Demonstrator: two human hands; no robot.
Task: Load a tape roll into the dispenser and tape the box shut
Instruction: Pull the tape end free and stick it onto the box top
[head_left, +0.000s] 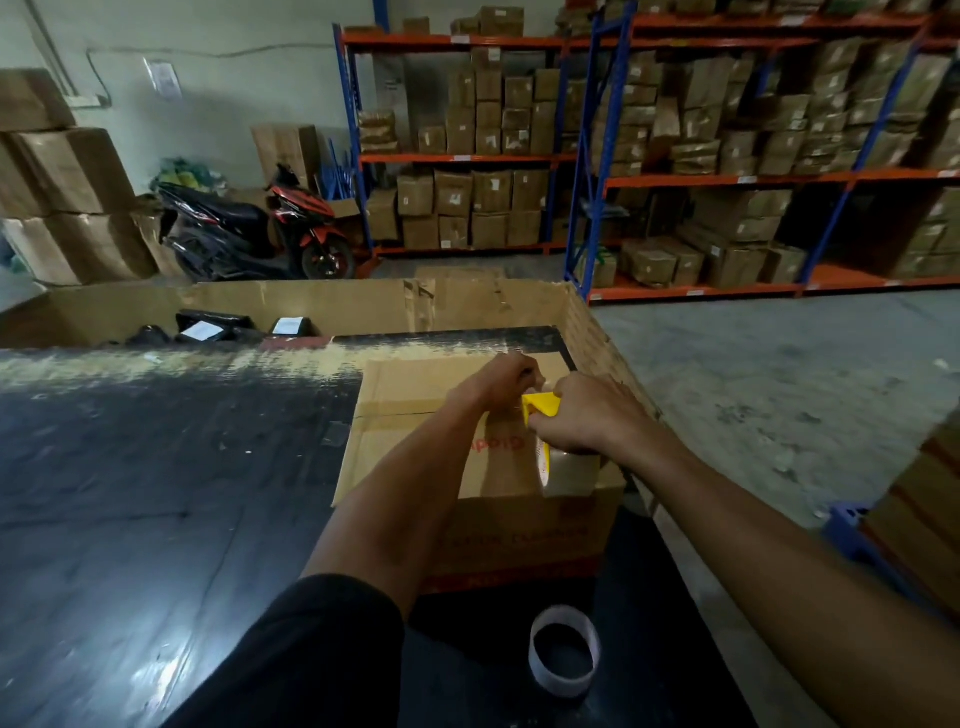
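I am seeing my right hand (582, 415) gripping one yellow dispenser (543, 408) with clear tape (569, 470) over one brown box (415, 415); left hand (506, 382) is pinching at its front; one empty core (563, 652) is lying nearby.

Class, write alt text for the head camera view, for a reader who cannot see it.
Two bare hands work a yellow tape dispenser on top of a cardboard box on a dark table: the right hand grips the dispenser, the left hand is at its far end. An empty tape core sits near the table's front edge; warehouse shelves of boxes stand behind.
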